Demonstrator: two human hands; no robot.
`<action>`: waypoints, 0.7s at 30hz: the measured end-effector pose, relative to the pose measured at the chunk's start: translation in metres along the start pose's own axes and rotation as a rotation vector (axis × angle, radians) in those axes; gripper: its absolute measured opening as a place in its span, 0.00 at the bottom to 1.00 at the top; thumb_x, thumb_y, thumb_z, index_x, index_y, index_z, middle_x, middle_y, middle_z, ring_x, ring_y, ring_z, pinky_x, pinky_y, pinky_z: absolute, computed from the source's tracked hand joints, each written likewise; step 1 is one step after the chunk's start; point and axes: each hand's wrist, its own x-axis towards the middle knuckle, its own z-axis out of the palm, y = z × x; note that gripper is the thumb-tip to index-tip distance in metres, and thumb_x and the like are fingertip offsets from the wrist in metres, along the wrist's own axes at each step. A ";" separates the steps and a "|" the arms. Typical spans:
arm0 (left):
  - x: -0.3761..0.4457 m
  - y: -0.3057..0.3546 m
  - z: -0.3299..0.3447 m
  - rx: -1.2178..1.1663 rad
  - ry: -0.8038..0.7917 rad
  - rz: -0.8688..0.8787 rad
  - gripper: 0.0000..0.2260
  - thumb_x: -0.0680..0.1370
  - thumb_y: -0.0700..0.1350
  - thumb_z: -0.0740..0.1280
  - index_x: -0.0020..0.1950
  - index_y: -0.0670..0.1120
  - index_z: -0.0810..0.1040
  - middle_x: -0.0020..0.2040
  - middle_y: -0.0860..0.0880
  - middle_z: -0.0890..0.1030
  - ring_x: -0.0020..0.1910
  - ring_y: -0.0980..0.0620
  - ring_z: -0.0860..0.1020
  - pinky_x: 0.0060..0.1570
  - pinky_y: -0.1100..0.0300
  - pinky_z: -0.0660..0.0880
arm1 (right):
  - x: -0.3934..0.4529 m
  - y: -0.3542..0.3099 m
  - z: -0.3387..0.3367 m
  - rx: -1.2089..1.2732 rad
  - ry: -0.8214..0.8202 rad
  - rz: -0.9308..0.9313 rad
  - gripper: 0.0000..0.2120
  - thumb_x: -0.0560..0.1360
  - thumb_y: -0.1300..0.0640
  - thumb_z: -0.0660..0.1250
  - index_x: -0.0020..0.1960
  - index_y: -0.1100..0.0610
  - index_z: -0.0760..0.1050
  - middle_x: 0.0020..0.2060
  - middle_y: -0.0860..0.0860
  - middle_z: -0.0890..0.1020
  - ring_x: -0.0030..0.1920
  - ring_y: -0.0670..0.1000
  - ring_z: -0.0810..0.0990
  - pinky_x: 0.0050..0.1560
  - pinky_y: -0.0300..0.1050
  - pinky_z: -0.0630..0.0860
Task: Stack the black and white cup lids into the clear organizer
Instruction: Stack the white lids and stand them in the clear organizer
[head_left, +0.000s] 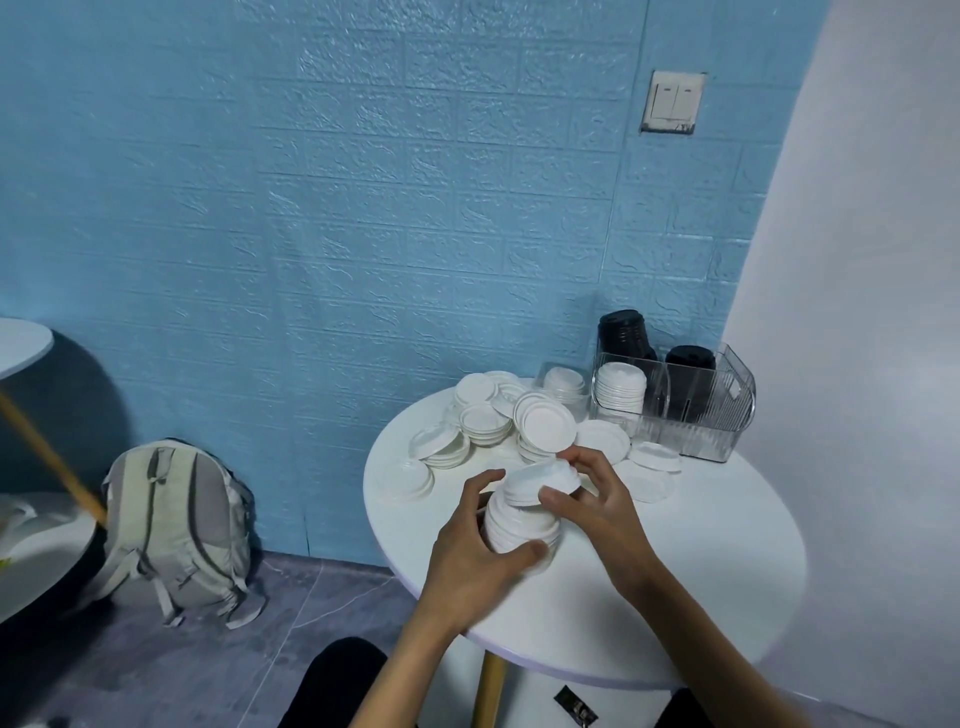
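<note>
White lid stack (519, 525) clasped in left grip (480, 551) above desk (675, 571); right grip (597, 499) pinches top lid (540, 480); clear organizer (691, 410) behind.

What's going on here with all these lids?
A person is gathering white cup lids into a stack. The left hand grips the stack of white lids while the right hand sets another lid on top. More loose lids lie on the round table. The clear organizer behind already holds white and black lids.
</note>
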 end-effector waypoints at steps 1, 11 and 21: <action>0.000 0.000 0.000 -0.001 -0.003 0.007 0.36 0.63 0.57 0.79 0.67 0.69 0.68 0.59 0.62 0.83 0.56 0.62 0.81 0.60 0.51 0.79 | -0.001 0.001 0.000 0.000 -0.009 -0.003 0.34 0.61 0.52 0.81 0.64 0.57 0.74 0.58 0.52 0.80 0.52 0.43 0.84 0.51 0.37 0.79; -0.002 0.002 0.001 0.003 -0.010 0.040 0.29 0.65 0.58 0.78 0.63 0.66 0.73 0.57 0.66 0.82 0.56 0.61 0.80 0.59 0.51 0.79 | -0.005 0.018 -0.007 -0.158 -0.153 0.057 0.31 0.63 0.52 0.81 0.64 0.54 0.76 0.60 0.50 0.84 0.62 0.51 0.82 0.62 0.45 0.79; -0.003 0.003 0.003 0.017 -0.013 0.086 0.26 0.67 0.55 0.82 0.60 0.61 0.75 0.54 0.61 0.83 0.50 0.60 0.81 0.47 0.66 0.75 | 0.015 0.001 0.019 -0.609 -0.268 -0.047 0.19 0.79 0.44 0.69 0.68 0.46 0.77 0.63 0.38 0.78 0.64 0.35 0.74 0.68 0.38 0.69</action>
